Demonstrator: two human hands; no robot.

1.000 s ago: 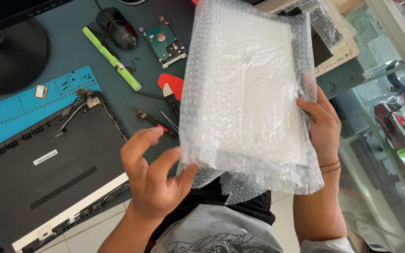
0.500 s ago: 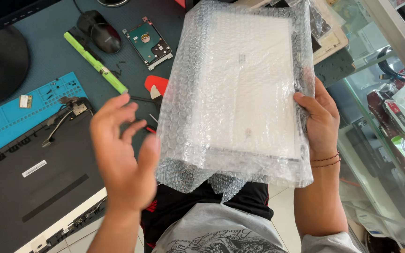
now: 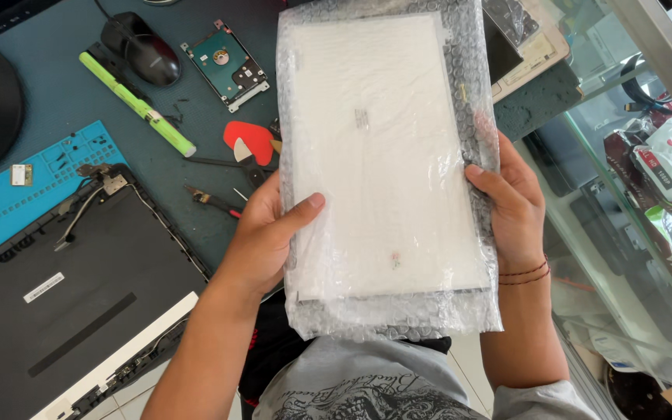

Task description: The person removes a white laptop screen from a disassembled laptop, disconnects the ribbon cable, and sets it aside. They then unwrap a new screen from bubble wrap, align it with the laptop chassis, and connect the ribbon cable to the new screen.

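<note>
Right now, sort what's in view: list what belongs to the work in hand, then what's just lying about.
In hand:
- bubble-wrapped white flat panel, held upright over the desk
- left hand gripping its left edge
- right hand gripping its right edge

Lying about:
- black laptop lid
- blue work mat
- hard drive
- black mouse
- green pen-like tool
- red pry pick

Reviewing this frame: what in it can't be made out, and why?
- Flat white panel: bubble wrap blurs its surface, so its kind is unclear; small marks too small to tell.
- Left hand and right hand: fingers hidden behind the package.
- Dark laptop cover: cut off by the left and bottom edges.
- Things under the glass counter: glare blurs them.
</note>
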